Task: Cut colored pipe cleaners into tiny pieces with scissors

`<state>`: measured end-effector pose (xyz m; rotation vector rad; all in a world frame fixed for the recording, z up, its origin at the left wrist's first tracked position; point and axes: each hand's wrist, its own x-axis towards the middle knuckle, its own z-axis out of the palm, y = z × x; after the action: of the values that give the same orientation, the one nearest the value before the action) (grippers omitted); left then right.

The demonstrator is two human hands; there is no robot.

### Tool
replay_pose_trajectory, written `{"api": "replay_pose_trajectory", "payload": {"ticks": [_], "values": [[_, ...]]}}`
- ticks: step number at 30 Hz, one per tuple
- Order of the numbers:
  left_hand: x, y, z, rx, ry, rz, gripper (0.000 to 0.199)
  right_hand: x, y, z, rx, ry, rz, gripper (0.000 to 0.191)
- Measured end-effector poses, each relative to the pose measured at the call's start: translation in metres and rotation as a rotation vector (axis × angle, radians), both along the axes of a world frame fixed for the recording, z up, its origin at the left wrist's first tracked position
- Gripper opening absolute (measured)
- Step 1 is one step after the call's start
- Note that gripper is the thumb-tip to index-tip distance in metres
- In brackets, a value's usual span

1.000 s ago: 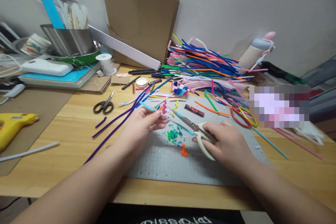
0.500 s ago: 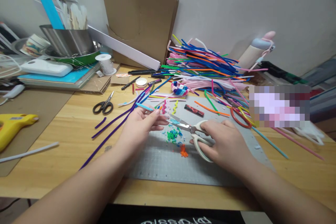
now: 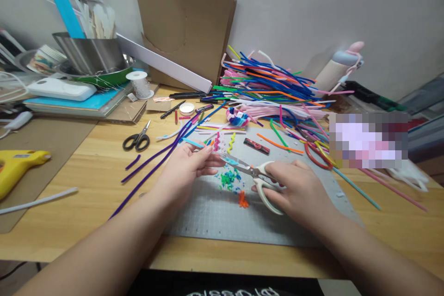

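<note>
A light blue pipe cleaner [image 3: 192, 143] is pinched between the thumb and fingers of my left hand [image 3: 185, 164]. My right hand [image 3: 298, 187] grips white-handled scissors [image 3: 255, 172], fingers through the loops. Their blades point left, close to my left fingertips, with light blue bits by them. Below the blades, green and blue snippets [image 3: 229, 179] lie in a small pile on the grey cutting mat [image 3: 208, 222]. An orange snippet pile [image 3: 243, 200] sits just nearer to me. Pink and yellow wavy pieces [image 3: 231, 143] rest behind the blades.
A large heap of coloured pipe cleaners [image 3: 270, 83] stands at the back. Black scissors [image 3: 137, 138] and purple pipe cleaners [image 3: 152, 157] lie left of the mat. A yellow glue gun [image 3: 19, 166] is far left, a bottle [image 3: 336, 67] back right.
The scissor blades have closed somewhat. Both hands stay in nearly the same place, with the light blue pipe cleaner still held.
</note>
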<state>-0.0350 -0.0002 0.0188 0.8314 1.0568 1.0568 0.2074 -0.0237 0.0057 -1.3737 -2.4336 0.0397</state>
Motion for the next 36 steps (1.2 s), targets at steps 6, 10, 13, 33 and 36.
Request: {"api": "replay_pose_trajectory", "payload": {"ticks": [6,10,13,33,36], "values": [[-0.0005,0.001,-0.0007,0.008,0.007,-0.014,0.021,0.0002,-0.0011,0.0008,0.018,-0.025,-0.007,0.02],[-0.0007,0.0011,-0.0011,0.006,0.018,-0.012,0.022,0.0006,-0.0014,-0.0003,0.045,-0.037,-0.001,0.021],[-0.0004,0.0007,0.0003,0.006,0.023,-0.007,0.023,0.0001,-0.0012,0.0,0.061,-0.053,-0.001,0.023],[0.0054,0.0004,0.0052,-0.003,-0.093,0.13,0.012,-0.0023,0.0001,0.0045,0.023,-0.01,-0.005,0.014],[0.0029,0.0001,0.0043,-0.029,-0.129,0.092,0.014,-0.003,-0.0003,0.0035,0.022,-0.011,-0.005,0.012]]}}
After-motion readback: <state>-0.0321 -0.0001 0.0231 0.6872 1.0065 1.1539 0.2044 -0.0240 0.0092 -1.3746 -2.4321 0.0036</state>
